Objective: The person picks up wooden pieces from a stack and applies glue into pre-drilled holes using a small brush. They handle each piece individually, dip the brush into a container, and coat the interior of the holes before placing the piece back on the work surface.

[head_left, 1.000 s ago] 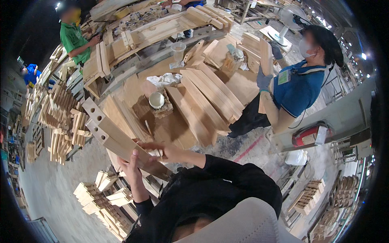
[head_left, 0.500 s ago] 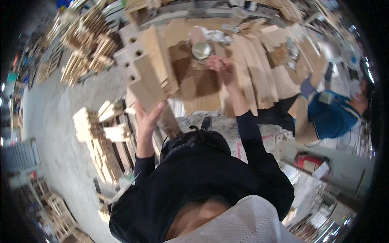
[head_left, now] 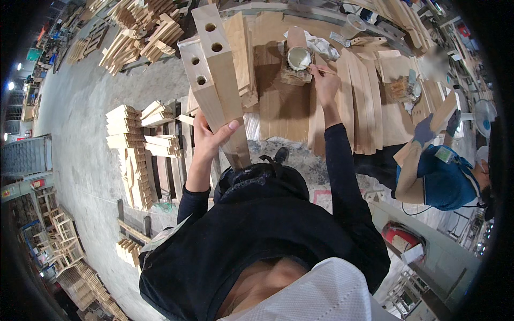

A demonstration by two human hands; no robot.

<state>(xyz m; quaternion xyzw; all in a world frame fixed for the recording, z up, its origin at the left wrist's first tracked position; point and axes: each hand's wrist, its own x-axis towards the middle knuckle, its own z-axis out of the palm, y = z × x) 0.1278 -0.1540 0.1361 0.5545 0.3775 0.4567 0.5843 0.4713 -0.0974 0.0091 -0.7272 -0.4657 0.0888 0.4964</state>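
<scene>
My left hand [head_left: 210,140] grips two pale wooden bars side by side, a longer one [head_left: 227,75] and a shorter one [head_left: 210,101]. Each has two round holes drilled in its upper end, and the thumb lies across the longer bar. At the far middle, my right hand [head_left: 327,88] pinches a thin stick [head_left: 320,70]. The stick's tip reaches to the rim of a round cup [head_left: 298,59] with white paste-like stuff inside and smeared on it. The cup sits on a stained wooden block [head_left: 294,77] on the cardboard-covered bench [head_left: 270,115].
Long boards [head_left: 364,101] lie right of my right hand; more planks [head_left: 240,51] stand beyond the held bars. Crumpled white plastic [head_left: 324,48] lies behind the cup. A co-worker in a blue shirt [head_left: 450,176] handles wood at the right. Stacked pieces [head_left: 128,155] stand at left.
The held bars now point more toward the far side, and both drilled ends show clearly. My right hand, blurred before, is now at the cup with the stick visible. The whole view has shifted.
</scene>
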